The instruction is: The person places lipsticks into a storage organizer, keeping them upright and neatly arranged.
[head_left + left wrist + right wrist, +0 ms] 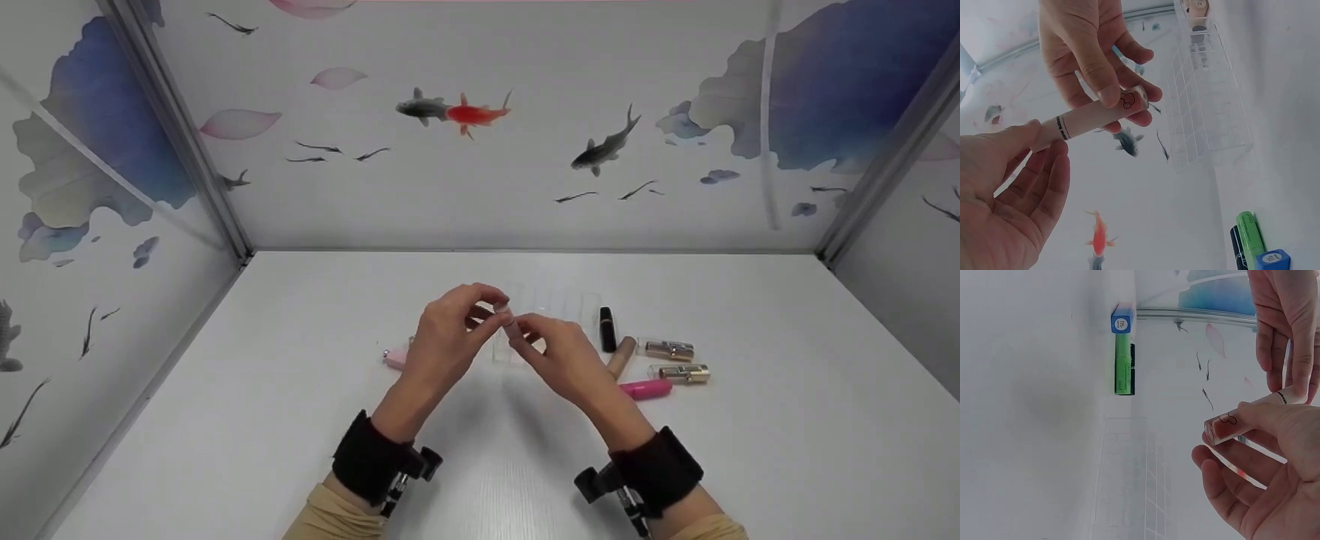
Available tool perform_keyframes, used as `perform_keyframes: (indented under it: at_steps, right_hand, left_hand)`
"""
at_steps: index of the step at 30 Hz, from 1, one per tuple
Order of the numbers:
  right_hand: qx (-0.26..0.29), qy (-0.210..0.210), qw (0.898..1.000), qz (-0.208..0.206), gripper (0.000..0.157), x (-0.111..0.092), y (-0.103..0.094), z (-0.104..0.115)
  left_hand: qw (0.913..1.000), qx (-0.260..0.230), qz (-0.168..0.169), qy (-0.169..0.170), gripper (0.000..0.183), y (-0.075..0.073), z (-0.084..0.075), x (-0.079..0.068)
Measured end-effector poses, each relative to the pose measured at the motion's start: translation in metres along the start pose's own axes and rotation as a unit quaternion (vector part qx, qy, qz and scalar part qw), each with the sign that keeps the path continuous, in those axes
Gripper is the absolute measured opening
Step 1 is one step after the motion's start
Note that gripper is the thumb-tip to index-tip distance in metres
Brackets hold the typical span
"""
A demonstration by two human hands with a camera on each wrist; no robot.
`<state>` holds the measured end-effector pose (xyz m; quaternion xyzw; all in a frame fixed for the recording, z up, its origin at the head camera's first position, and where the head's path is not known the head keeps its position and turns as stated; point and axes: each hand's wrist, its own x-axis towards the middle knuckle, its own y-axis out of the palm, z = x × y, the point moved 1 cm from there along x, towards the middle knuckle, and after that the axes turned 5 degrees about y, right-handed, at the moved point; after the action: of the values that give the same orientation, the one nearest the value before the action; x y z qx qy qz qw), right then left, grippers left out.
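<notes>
The left hand (442, 341) and right hand (564, 356) hold a pale pink tube (510, 324) between them, raised above the white table (225, 420). The left thumb and fingers are clamped on its plain end; the right thumb and fingers are clamped on the end bearing a black printed outline. On the table, just beyond the hands, stands a clear compartmented tray (570, 306). To its right lie, from far to near, a black tube (607, 328), a tan tube (621, 356), two gold tubes (679, 350) with clear caps, and a bright pink tube (647, 388). To its left, a green tube (1122, 363) lies beside a blue-ended box (1121, 322).
</notes>
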<state>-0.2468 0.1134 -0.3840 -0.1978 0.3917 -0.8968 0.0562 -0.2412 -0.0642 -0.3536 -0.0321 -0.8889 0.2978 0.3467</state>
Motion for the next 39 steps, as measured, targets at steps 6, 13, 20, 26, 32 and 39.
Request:
perform_keyframes:
  at_steps: [6, 13, 20, 26, 32, 39]
  right_hand:
    - [0.030, -0.003, 0.995, -0.093, 0.024, 0.006, -0.001, 0.002]
    - [0.085, -0.018, 0.986, -0.142, 0.036, 0.014, -0.002, 0.006]
    - [0.089, -0.037, 0.983, -0.154, 0.041, 0.019, -0.002, 0.005]
    - [0.091, -0.045, 0.984, -0.146, 0.043, 0.024, 0.000, 0.001]
    - [0.100, -0.047, 0.985, -0.132, 0.044, 0.032, 0.003, -0.007]
    - [0.114, -0.045, 0.987, -0.105, 0.047, 0.037, 0.007, -0.014]
  left_hand:
    - [0.9965, 0.068, -0.046, 0.015, 0.015, 0.014, -0.001, 0.012]
    - [0.9883, 0.119, -0.094, 0.017, 0.011, 0.029, 0.001, 0.026]
    - [0.9851, 0.104, -0.136, 0.020, 0.013, 0.038, 0.012, 0.035]
    - [0.9833, 0.089, -0.155, 0.035, 0.012, 0.044, 0.018, 0.038]
    - [0.9826, 0.089, -0.156, 0.047, 0.012, 0.051, 0.026, 0.040]
    - [0.9808, 0.110, -0.153, 0.049, 0.011, 0.057, 0.035, 0.042]
